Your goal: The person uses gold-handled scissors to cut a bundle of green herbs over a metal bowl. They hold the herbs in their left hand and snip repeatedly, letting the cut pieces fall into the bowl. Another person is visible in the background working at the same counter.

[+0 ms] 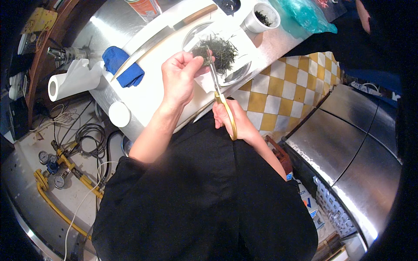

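Observation:
My left hand [179,78] pinches a small piece of dark green sheet [201,53], apparently nori seaweed, between thumb and fingers. In my right hand [237,119] are scissors [218,89] with gold-coloured handles; their blades reach up beside the fingertips of my left hand, at the piece. Whether the blades are apart is hard to make out. Under them, a loose heap of thin dark green shreds [225,53] lies on white paper [247,45] over a round metal dish [240,75]. A white tub [250,22] with more shreds stands beyond the dish.
On the white cutting board [156,70] a long knife [148,45] with a wooden handle lies across a folded blue cloth [132,74]. A paper roll [67,84], a white round lid or tub [119,114] and a tin [143,8] stand around. Another person's arm [363,16] shows at upper right.

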Demonstrator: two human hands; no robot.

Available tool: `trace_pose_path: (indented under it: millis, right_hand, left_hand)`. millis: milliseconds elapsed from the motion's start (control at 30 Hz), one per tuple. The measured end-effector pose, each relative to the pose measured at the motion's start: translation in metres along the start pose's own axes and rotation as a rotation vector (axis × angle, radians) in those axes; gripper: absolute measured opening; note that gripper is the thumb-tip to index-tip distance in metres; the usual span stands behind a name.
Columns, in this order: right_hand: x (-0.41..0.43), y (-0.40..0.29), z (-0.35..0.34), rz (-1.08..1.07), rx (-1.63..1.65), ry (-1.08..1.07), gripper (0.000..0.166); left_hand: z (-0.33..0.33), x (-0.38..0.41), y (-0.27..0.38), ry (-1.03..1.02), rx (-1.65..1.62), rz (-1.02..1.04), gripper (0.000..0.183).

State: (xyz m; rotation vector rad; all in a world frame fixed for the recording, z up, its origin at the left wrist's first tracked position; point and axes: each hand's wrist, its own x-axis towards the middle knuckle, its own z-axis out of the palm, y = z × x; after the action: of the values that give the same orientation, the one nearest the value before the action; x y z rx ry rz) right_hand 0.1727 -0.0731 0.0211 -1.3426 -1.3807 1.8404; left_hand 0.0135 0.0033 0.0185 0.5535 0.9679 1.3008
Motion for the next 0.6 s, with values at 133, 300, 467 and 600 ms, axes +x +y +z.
trace_pose_path:
  millis: [133,300,467,600]
  right_hand:
    - [0.003,-0.002,-0.003,-0.01,-0.038,-0.01,0.058]
    - [0.005,-0.012,-0.001,0.092,-0.108,0.042,0.053]
    - [0.003,-0.002,0.002,0.15,-0.053,0.058,0.051]
    - [0.004,0.001,0.0,0.06,-0.013,0.032,0.053]
  left_hand:
    - [0.0,0.003,-0.001,-0.001,0.052,0.008,0.015]
    - [0.001,0.004,-0.001,0.006,0.093,0.007,0.018]
    - [0.0,0.003,0.0,0.003,0.079,-0.019,0.019]
    - [0.001,0.003,0.001,-0.003,0.056,-0.005,0.017]
